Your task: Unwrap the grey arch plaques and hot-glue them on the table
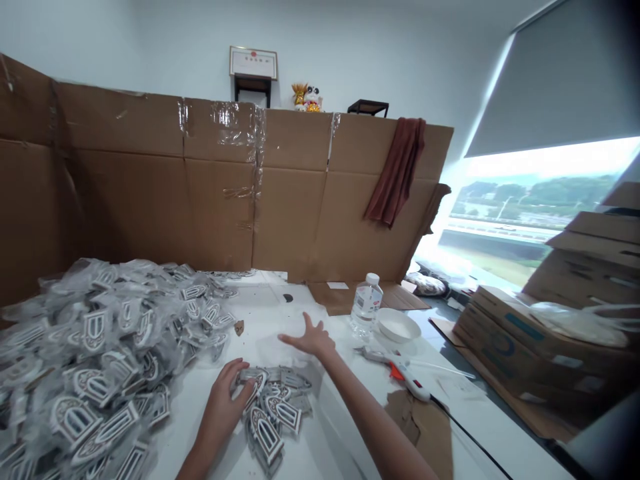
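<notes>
The cardboard wall (220,200) spans nine to one o'clock, its left end cut off by the frame. The white table (325,407) runs out of view at six; the pile of bagged arch pieces (100,353) at eight hides its surface there, and cloudy plastic blurs most of their patterns. Towards four, cardboard boxes (505,347) sink into the dark corner. At half past six lies a smaller cluster of bagged arch pieces (280,407), overlapping so that the lower ones barely show. The left hand (227,393) sits just beside it at seven, thumb and fingers curved around the edge of one piece; whether it grips is impossible to tell. The right hand (311,337), at six, spreads its fingers wide and holds nothing. At five stands a clear bottle (367,307), its label unreadable. A tiny brown piece (239,327) lies towards eight.
</notes>
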The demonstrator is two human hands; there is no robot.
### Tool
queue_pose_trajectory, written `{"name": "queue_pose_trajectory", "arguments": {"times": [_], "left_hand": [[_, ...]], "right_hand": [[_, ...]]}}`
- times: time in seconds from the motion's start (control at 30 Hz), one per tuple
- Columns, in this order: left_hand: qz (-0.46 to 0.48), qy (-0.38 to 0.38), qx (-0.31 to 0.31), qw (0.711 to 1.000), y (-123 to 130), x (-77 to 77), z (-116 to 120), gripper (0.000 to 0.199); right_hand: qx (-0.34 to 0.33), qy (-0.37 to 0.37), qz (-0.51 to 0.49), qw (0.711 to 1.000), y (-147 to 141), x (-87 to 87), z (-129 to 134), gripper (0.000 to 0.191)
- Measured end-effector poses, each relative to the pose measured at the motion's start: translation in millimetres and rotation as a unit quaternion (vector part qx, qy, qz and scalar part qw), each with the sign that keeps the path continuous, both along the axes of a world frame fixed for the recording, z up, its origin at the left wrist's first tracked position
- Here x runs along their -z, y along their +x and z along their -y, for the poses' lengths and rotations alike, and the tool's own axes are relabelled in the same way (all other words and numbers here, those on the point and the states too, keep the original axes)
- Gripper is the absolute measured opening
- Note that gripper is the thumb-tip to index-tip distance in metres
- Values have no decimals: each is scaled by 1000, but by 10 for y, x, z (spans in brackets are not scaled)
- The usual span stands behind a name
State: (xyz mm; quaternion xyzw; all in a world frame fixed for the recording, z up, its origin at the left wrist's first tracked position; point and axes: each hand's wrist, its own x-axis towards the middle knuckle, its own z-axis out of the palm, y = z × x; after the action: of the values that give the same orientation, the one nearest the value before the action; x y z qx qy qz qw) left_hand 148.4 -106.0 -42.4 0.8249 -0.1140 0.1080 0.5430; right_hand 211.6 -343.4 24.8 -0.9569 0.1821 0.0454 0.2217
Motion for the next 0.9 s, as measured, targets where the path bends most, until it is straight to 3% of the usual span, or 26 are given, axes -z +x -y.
{"name": "queue_pose_trajectory", "arguments": {"times": [0.1,0.2,0.3,0.4,0.53,0.63,0.77,0.9], "left_hand": [[-9,0,2,1000,13,1,-6,39],[-26,2,5,1000,18,11,-3,39],[-36,4,8,999,16,5,-4,39],[-32,3,7,999,15,-13,-12,40],[-32,-1,12,999,5,-19,-20,39],[-21,6,16,1000,-15,-10,-40,36],[24,50,-2,998,-21,1,-84,34],[55,90,-52,993,19,-57,-103,31]], "right_hand": [[-65,-30,17,997,81,108,-262,116],[-109,-67,89,988,262,71,-276,92],[-54,-97,145,983,469,-121,-96,65],[-42,-113,183,976,495,-278,10,63],[-171,-93,246,950,70,-229,-110,53],[-214,-41,260,941,-418,-91,-212,47],[-177,19,274,945,-941,71,-168,38],[-113,67,301,945,-1226,240,-20,32]]}}
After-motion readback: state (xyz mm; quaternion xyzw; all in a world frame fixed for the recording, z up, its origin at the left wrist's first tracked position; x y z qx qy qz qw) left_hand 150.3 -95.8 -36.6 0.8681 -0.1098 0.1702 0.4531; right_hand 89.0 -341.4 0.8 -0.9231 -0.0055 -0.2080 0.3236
